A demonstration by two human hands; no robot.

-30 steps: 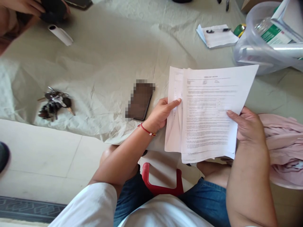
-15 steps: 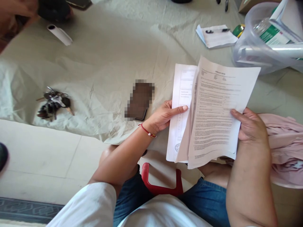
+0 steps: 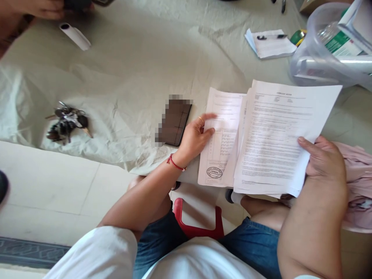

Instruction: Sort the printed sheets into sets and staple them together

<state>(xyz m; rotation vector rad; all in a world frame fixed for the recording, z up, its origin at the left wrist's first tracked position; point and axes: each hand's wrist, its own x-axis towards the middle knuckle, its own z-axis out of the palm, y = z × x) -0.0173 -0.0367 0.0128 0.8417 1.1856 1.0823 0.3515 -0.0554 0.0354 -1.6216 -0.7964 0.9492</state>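
- The right hand (image 3: 325,164) grips a stack of printed sheets (image 3: 279,139) at its right edge, thumb on top and fingers hidden beneath.
- The stack fans out to the left of that grip, held just above the table edge.
- The left hand (image 3: 196,137) rests loosely open on the stamped sheet (image 3: 222,143), thumb and fingertips pressing its left edge; nothing is clasped.
- That sheet lies half tucked under the stack.
- A phone (image 3: 174,122) lies just left of the left hand on the cloth (image 3: 130,77).
- Keys (image 3: 67,123) sit well apart, farther left.
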